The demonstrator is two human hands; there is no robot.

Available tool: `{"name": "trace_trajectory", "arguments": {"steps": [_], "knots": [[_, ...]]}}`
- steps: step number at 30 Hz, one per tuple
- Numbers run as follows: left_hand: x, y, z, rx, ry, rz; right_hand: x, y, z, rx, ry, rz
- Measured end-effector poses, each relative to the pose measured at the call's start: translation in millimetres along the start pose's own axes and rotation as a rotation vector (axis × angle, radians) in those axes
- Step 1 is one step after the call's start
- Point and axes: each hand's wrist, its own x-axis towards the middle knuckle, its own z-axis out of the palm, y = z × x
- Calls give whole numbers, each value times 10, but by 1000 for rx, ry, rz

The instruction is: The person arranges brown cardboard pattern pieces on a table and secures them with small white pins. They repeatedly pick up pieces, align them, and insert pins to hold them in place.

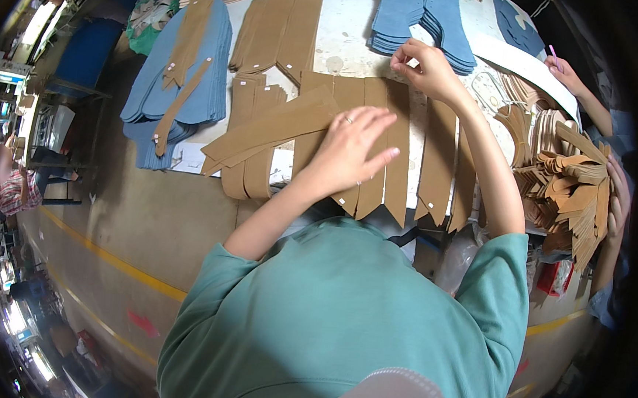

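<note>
Brown flat strips with notched or pointed ends (395,145) lie side by side along the table's near edge, some bearing a small white sticker. My left hand (348,148) rests over them with its fingers spread, beside a couple of longer brown strips (272,131) lying slantwise. Above the far ends of the row, my right hand (430,72) is held in a pinch; whatever is between its fingertips is too small to make out. Under my right forearm lie more brown strips (437,159), also with little stickers near their tips.
Stacked blue pieces (213,66) stand at the left, with more blue stacks (453,27) at the back. Other brown strips (275,33) lie at the far left. On the right, another person's hand (616,198) touches bundled tan pieces (575,191); their other hand holds a pink pen (555,56).
</note>
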Motion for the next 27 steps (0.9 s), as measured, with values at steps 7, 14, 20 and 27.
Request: {"name": "trace_trajectory", "arguments": {"steps": [7,14,20,27], "knots": [[-15,-100,334,212,-26,99,-120,268,86,-6,-86,11],[-32,-122,346,202,-23,92,-185,280,155,-22,-28,52],[-38,-115,339,180,-14,93,-239,240,227,-52,86,37],[-43,-138,353,153,0,97,-392,103,183,-213,116,-16]]}}
